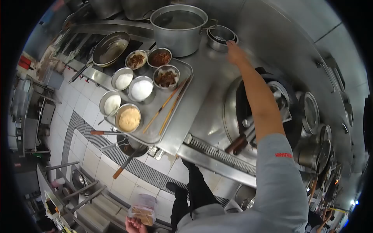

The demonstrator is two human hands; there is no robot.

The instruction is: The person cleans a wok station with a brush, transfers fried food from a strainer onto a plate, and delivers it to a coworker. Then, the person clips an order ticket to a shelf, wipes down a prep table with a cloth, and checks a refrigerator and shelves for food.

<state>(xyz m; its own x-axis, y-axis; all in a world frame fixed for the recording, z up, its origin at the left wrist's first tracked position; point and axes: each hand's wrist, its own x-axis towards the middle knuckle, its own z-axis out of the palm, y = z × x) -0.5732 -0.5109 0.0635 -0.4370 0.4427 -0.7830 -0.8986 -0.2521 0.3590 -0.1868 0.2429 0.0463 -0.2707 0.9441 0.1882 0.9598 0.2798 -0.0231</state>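
My right hand reaches across the steel counter, its fingers at the rim of nested metal bowls. The bowls stand beside a large two-handled stockpot of clear-looking liquid. Low at my left side, my left hand is curled at the edge of a clear plastic container with something brown inside. How its fingers grip the container is partly hidden.
A metal tray carries several bowls of white powder, tan powder and dark red seasonings, plus two wooden sticks. A frying pan sits behind it. Ladles with wooden handles lie at the wok station, right.
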